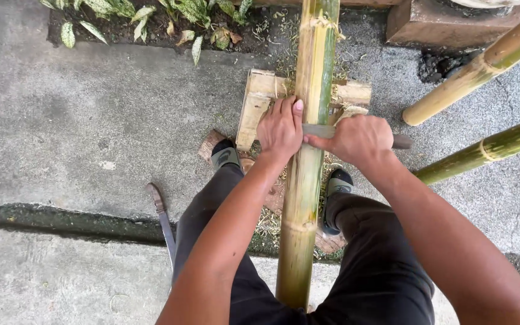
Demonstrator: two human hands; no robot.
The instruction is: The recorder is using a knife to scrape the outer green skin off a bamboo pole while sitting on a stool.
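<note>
Covering nearly the whole view, the grey concrete floor has a dark crack line running across its lower part. Over it, a long yellow-green bamboo pole runs from the top of the frame down between the person's legs in black trousers, lying across a pale wooden block stand with shavings scattered around it. Two more yellow-green bamboo poles lie slanted at the right: an upper one and a lower one. A strip of soil with spotted green leaves borders the top edge, and a brown stone base sits at the top right. A long dark curved blade lies on the floor, left of the left leg.

The left hand rests on the pole's left side, fingers spread and pressing against it. The right hand is clenched around a grey knife laid crosswise on the pole, its dark handle end sticking out to the right. The two hands almost touch at the blade.
</note>
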